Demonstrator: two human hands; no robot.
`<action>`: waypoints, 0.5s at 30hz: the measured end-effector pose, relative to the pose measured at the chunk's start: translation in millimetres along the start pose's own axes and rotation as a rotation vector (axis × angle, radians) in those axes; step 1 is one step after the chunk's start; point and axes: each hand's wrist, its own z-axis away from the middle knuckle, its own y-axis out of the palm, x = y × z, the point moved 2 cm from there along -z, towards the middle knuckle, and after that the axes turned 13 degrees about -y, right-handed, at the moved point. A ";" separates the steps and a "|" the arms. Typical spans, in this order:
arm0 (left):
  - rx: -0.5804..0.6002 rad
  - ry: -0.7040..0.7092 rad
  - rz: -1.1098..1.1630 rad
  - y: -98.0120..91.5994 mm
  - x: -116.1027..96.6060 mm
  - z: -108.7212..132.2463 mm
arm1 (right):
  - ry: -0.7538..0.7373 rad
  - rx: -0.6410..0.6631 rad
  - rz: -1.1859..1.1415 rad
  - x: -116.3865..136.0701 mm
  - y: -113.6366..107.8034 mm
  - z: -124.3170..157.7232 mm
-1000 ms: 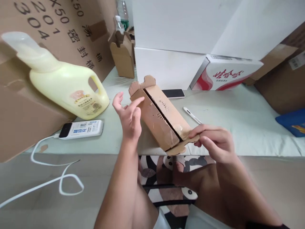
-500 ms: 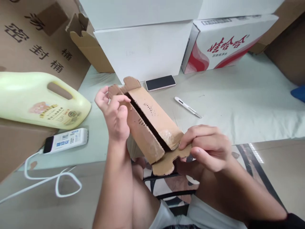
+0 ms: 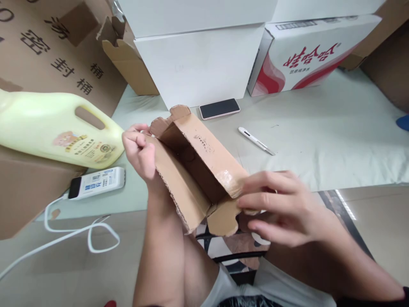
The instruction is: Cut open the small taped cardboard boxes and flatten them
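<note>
A small brown cardboard box is held above my lap, tilted, with its long top flaps apart and its dark inside showing. My left hand grips the far left side of the box, its fingers curled round the edge by the left flap. At the near right corner, my right hand touches the box with its fingers spread and the thumb apart below. Beside those fingers sticks out the wavy-edged end flap. On the cloth to the right of the box lies a white utility knife.
A phone lies before a white box. A red-and-white carton stands back right. To the left are a yellow jug, a white power bank with its cable, and a large carton.
The left flap has swung outward with my left hand, widening the box's narrow slot. My right fingers have spread from their pinch on the end flap. The view has shifted slightly.
</note>
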 end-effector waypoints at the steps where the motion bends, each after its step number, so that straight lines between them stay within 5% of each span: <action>1: 0.000 0.027 0.023 -2.5 1.5 -1.8 | 0.025 0.025 0.047 4.6 -0.7 -2.7; 9: 0.078 0.016 0.001 -11.5 7.7 -7.9 | 0.128 0.207 0.206 19.3 1.9 -14.7; 15: 0.061 0.168 -0.034 -9.3 7.0 3.6 | 0.211 0.133 0.342 19.9 -6.9 3.0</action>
